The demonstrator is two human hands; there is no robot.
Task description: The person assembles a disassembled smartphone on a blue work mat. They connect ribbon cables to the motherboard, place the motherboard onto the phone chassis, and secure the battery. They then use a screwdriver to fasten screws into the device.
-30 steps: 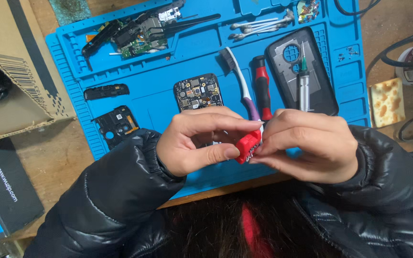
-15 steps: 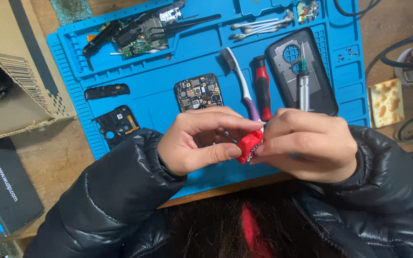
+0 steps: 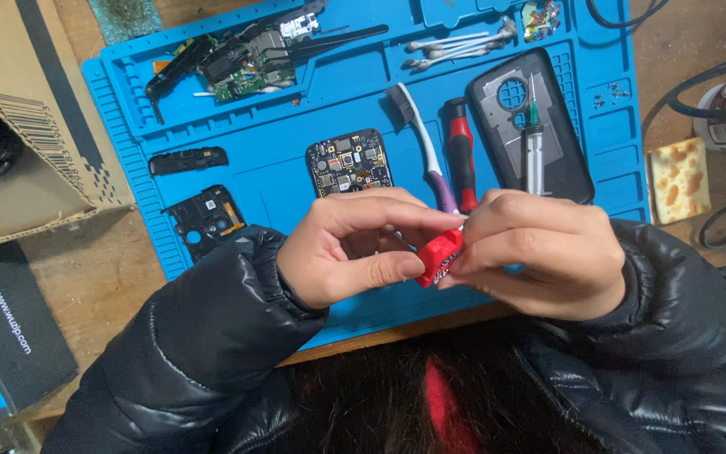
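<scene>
My left hand (image 3: 355, 248) and my right hand (image 3: 539, 252) meet over the near edge of a blue work mat (image 3: 296, 193). Between their fingertips they pinch a small red holder (image 3: 440, 255) with metal bits showing along its lower side. Both hands are closed on it, thumb and forefinger of the left on its left end, the right hand's fingers wrapped over its right end. Just beyond the hands lie a phone circuit board (image 3: 349, 162), a toothbrush (image 3: 419, 143) and a red-handled screwdriver (image 3: 461, 160).
On the mat also lie a dark phone back cover (image 3: 565, 160) with a syringe (image 3: 533, 143) on it, black frame pieces (image 3: 205, 217), cotton swabs (image 3: 455, 44) and loose electronics (image 3: 245, 55). A cardboard box (image 3: 18, 143) stands left, a yellow sponge (image 3: 679, 178) right.
Almost nothing differs: both hands stay closed on the red holder, with only slight finger shifts.
</scene>
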